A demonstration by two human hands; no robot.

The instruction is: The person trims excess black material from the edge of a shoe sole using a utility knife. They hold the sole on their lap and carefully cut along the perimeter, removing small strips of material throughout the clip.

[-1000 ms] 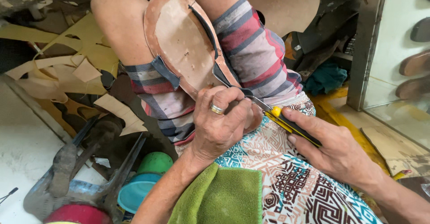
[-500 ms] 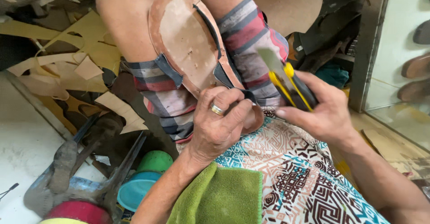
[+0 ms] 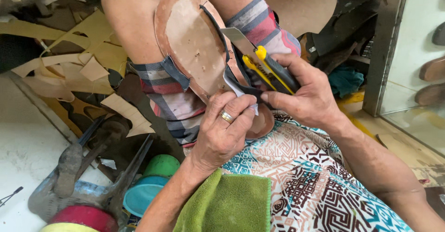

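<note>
Our left hand (image 3: 222,134) is covering the heel of the brown sandal (image 3: 194,42) lying on our lap, fingers pinching its strap; our right hand (image 3: 306,93), fingers clamped, is gripping a yellow utility knife (image 3: 264,65) beside it; leather scraps (image 3: 92,69) are littering the floor far left; a green towel (image 3: 227,204) is lying near.

A pale concrete floor (image 3: 23,153) is seen at left, littered with tan cardboard offcuts (image 3: 88,56) and an iron shoe last stand (image 3: 74,167) beside stacked coloured bowls (image 3: 148,185), while a glass-fronted cabinet (image 3: 412,56) is lit by daylight at right.
</note>
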